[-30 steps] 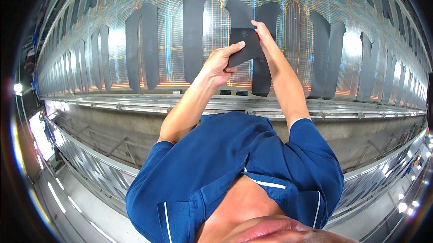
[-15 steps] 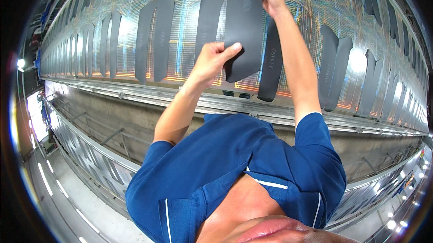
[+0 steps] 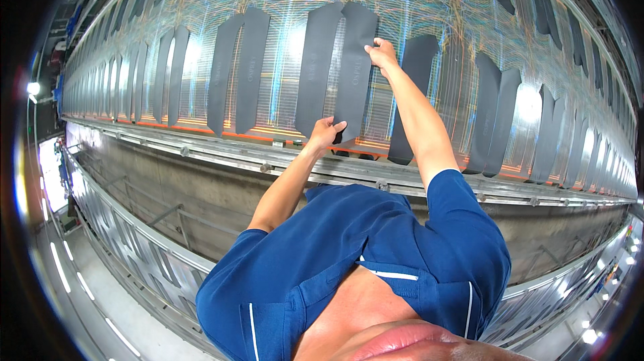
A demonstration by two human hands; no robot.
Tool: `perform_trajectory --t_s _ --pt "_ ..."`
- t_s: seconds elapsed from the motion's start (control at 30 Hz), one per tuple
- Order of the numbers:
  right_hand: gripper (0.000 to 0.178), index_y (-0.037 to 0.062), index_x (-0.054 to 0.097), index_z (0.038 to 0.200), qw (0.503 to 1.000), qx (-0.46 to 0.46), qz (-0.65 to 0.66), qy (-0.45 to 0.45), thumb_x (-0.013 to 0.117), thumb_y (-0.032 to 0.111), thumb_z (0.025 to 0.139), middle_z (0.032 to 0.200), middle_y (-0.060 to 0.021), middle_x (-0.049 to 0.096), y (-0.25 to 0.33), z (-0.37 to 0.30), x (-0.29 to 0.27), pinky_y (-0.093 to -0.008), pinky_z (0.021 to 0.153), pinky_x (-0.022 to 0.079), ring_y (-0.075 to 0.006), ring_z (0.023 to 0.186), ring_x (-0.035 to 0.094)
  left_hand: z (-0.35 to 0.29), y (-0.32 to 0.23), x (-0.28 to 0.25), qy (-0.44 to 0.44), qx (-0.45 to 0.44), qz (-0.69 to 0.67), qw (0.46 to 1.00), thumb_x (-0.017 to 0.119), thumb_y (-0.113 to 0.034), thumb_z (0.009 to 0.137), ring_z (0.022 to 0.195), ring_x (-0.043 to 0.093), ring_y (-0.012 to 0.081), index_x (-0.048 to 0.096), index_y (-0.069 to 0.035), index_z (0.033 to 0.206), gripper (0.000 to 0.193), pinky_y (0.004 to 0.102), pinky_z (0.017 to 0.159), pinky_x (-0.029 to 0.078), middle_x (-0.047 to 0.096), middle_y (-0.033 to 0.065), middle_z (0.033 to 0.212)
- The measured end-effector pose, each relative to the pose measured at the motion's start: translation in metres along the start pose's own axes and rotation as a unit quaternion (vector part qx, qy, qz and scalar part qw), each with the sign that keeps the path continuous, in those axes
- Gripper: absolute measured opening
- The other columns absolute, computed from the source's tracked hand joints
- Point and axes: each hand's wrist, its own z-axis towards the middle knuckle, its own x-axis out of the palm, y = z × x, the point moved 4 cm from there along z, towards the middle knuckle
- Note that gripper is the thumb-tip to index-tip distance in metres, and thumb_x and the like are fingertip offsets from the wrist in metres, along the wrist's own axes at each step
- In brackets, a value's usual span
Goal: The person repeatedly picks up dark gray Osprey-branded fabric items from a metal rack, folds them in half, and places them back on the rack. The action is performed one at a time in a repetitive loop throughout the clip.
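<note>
One dark grey strip [image 3: 352, 83] lies between the hands over the line-patterned counter [image 3: 284, 79]; the left hand [image 3: 325, 132] pinches its near end, the right hand [image 3: 382, 54] pinches its right edge toward the far end. Its long axis runs near to far, beside another grey piece [image 3: 316, 69] on its left.

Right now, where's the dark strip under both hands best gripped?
I'd grip the dark strip at both ends: lower end from the near side, upper right edge from the right. It's long and narrow, with another strip close on its left.
</note>
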Motion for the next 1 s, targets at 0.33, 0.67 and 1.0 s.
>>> perform_trajectory --t_s 0.33,0.67,1.0 --pt "0.029 0.0111 0.073 0.118 0.979 0.005 -0.069 -0.189 0.072 0.024 0.092 0.102 -0.0086 0.078 0.002 -0.046 -0.036 -0.0372 0.088 0.055 -0.0233 0.104 0.072 0.006 0.014 -0.002 0.007 -0.036 0.024 0.999 0.07 -0.021 0.099 0.076 0.069 0.0151 0.074 0.006 0.104 0.028 0.0301 0.067 0.054 0.075 0.0099 0.091" --pt "0.018 0.0042 0.073 0.114 0.959 0.008 0.169 -0.228 0.064 0.01 0.099 0.088 -0.0119 0.077 -0.085 -0.201 -0.133 -0.0283 0.064 0.058 -0.0163 0.076 0.075 -0.009 0.012 -0.002 0.065 -0.124 0.075 0.987 0.068 -0.033 0.101 0.072 0.072 0.0155 0.071 0.0 0.097 0.033 0.0278 0.064 0.057 0.076 0.0115 0.091" --pt "0.023 0.0047 0.073 0.109 0.975 0.188 0.104 -0.055 0.064 0.024 0.1 0.085 -0.0103 0.076 -0.15 -0.274 -0.194 -0.0262 0.06 0.055 -0.0138 0.068 0.071 -0.044 0.037 0.068 0.129 -0.241 -0.031 0.961 0.058 -0.051 0.1 0.064 0.059 0.0081 0.071 -0.005 0.105 0.048 0.0222 0.05 0.041 0.069 -0.0006 0.083"
